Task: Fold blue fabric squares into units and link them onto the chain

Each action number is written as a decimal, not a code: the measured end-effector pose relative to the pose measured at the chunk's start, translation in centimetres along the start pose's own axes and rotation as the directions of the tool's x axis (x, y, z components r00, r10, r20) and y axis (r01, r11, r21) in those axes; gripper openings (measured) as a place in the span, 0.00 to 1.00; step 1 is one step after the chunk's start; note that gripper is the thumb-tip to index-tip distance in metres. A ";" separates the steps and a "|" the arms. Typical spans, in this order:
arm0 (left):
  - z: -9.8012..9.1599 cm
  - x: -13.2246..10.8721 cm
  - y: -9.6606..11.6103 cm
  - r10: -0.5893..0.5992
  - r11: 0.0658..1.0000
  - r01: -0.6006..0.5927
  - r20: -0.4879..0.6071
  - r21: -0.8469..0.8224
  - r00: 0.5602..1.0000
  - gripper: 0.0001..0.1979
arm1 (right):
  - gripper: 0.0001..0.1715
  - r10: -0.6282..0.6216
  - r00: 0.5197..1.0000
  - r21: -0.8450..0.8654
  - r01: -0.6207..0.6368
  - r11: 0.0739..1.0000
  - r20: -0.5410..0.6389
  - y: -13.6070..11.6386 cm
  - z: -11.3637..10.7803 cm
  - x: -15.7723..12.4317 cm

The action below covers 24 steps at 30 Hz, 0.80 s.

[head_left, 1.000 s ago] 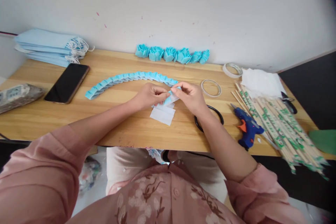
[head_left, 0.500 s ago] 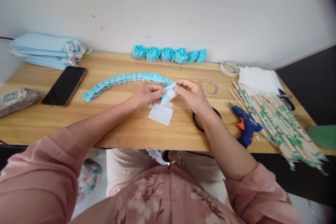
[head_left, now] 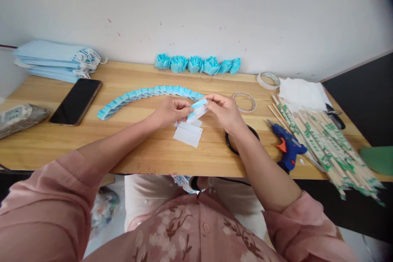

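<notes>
A small blue-and-white piece of mask fabric (head_left: 198, 111) is stretched between my two hands, its blue edge folded over the white. My left hand (head_left: 175, 110) pinches its left end between thumb and fingers. At the other end, my right hand (head_left: 223, 109) pinches the upper right corner. Under the held piece, several white fabric pieces (head_left: 188, 134) lie overlapping on the table. Behind my hands curves a long row of folded blue fabric pieces (head_left: 138, 94); its right end is partly hidden by my right hand.
Blue fabric flowers (head_left: 195, 64) line the wall. At left are stacked masks (head_left: 49, 59) and a phone (head_left: 76, 101). To the right lie tape rolls (head_left: 268, 80), a black ring (head_left: 227, 141), a blue glue gun (head_left: 287, 143), wrapped chopsticks (head_left: 328, 143) and white sheets (head_left: 303, 93).
The held fabric has tilted slightly, with its blue fold now showing as a narrower strip along the upper edge. Both hands keep their grip in nearly the same place.
</notes>
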<state>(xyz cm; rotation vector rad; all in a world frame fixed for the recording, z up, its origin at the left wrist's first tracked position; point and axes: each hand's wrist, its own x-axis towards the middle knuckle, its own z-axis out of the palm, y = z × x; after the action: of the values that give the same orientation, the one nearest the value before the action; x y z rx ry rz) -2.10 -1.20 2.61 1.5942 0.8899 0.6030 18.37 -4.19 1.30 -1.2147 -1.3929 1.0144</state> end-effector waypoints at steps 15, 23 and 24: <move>0.3 -0.2 -0.2 0.050 0.994 -0.049 -0.005 0.094 0.999 0.13 | 0.15 0.018 0.993 -0.035 -0.014 0.999 0.113 -0.3 0.4 -0.2; 0.3 -0.2 -0.1 0.091 0.993 -0.090 -0.007 0.080 0.996 0.18 | 0.13 -0.017 0.996 -0.058 0.022 0.998 0.091 -0.1 0.9 -0.3; 0.3 -0.2 -0.1 0.097 0.992 -0.096 -0.009 0.080 0.995 0.18 | 0.13 -0.017 0.996 -0.060 0.022 0.998 0.083 -0.1 0.9 -0.4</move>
<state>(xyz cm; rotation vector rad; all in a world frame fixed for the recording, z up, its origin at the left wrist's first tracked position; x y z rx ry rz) -2.02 -1.50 2.48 1.7149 0.8591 0.6529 17.47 -4.56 1.22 -1.2130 -1.5065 1.0246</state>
